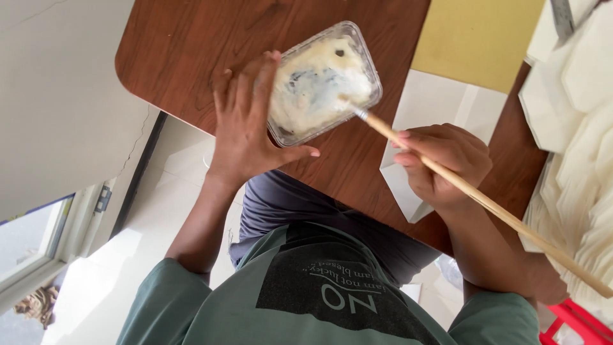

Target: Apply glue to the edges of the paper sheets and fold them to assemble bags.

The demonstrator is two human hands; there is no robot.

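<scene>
Head view looks down over the person's chest at a dark brown wood-grain worktop (191, 38). Left hand (246, 124) lies flat, fingers spread wide, holding nothing, palm on the worktop and fingertips pressed against the left side of a clear rectangular plastic tub (324, 82). Tub sits near the middle of the worktop, tilted diagonally, smeared inside with whitish-cream paste and a few dark specks. Right hand (444, 163) has its grip closed around a long thin light-wooden-handled brush (485, 201); handle runs back past the wrist toward lower right, brush tip dips into the paste near the tub's right rim. Under the right hand lies a folded white paper sheet (440, 102), touching a yellow paper sheet (479, 38) beyond it. Stacks of white cut paper shapes (575, 128) fill the right edge. Red plastic object (575, 326) at lower right corner, kind unclear.
</scene>
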